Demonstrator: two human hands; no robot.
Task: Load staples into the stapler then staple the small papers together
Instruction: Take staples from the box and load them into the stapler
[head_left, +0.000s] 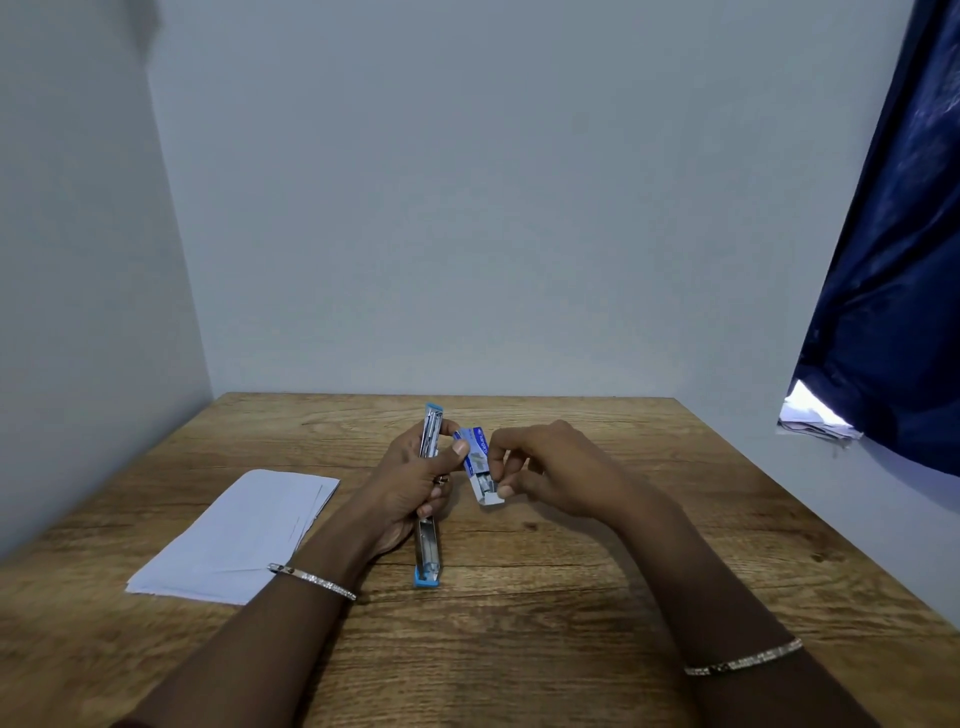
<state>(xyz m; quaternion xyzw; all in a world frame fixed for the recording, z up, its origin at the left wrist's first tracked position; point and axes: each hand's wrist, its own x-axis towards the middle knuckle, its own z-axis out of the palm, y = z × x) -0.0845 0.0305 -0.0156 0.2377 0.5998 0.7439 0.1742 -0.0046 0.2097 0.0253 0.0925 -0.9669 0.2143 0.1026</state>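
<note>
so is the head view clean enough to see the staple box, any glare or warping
Head view: staple box between left hand and right hand is sharp enough, its print too soft to read; light soft and even, faint shadows on the table; one blown-out patch under the curtain; wide-angle lens splays walls and table edges.
</note>
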